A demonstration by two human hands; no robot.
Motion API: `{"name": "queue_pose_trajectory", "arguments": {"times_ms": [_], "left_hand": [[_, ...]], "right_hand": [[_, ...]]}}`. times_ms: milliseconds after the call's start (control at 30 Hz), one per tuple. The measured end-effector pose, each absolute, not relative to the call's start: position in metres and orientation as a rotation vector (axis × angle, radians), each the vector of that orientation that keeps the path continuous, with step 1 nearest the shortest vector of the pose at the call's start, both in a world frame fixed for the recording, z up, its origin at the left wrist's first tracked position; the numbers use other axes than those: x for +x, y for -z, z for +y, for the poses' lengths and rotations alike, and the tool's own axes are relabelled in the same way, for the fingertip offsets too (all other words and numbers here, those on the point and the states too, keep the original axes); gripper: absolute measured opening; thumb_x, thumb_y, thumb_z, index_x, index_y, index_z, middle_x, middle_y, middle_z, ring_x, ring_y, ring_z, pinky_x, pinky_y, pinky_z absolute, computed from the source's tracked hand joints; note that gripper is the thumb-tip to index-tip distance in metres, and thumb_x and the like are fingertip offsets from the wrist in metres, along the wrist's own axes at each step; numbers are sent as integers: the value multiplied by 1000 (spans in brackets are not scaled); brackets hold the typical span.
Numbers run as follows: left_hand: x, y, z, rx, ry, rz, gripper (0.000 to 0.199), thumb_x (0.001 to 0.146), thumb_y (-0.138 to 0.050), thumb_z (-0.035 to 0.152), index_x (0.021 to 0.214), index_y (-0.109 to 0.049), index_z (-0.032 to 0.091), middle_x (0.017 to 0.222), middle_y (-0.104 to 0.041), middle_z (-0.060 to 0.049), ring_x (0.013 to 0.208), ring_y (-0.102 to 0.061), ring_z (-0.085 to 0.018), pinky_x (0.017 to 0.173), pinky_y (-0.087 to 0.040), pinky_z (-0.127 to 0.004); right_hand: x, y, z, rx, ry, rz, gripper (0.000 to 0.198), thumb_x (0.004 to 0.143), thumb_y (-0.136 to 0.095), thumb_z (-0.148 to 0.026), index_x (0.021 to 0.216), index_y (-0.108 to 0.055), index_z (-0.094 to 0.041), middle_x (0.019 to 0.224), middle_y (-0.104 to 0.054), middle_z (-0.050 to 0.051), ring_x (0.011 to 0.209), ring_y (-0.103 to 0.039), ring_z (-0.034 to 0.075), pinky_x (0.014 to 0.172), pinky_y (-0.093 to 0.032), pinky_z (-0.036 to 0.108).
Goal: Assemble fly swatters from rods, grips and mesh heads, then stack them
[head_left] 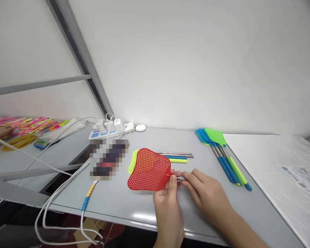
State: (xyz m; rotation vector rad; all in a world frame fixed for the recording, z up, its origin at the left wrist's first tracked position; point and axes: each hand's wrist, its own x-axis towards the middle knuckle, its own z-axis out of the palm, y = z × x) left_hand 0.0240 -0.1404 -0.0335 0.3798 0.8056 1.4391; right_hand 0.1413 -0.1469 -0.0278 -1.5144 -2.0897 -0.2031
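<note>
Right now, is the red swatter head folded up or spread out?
Spread out: the red swatter head shows its wide, holed face, with no fold visible. The left hand pinches it at the neck.

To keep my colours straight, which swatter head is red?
The red head, held at its neck by the left hand, partly covering the yellow-green head in this view. The bundled heads at right show blue and green.

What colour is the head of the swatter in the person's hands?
The swatter's perforated head is red, best seen in the head camera view.
</note>
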Motion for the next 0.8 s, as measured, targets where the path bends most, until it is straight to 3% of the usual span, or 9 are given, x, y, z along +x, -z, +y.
{"name": "queue_pose_trajectory", "arguments": {"times_ms": [267,633,800], "left_hand": [[19,40,-140,403,-1512,807,20,75,-77,26,91,-71,16,98,-69,-5,93,-65,-14,93,-51,-29],[-24,27,-108,380,-1745,884,13,80,-72,25,91,-70,19,96,-66,0,92,-62,-11,93,-52,-32],[4,31,-127,345,-1481,847,22,83,-69,33,101,-68,20,106,-66,-7,96,-63,-15,91,-52,-34]], "right_hand": [[145,35,-155,-1590,87,-2156,36,101,-32,-32,79,-58,-20,66,-59,-2,54,-51,11,50,-25,27],[180,50,-175,-1570,271,-2144,32,100,-39,-27,75,-57,-19,60,-55,-2,50,-46,10,51,-23,27],[171,46,-170,-1564,271,-2127,32,100,-38,-28,79,-59,-19,61,-55,-1,52,-47,12,52,-23,28]]}}
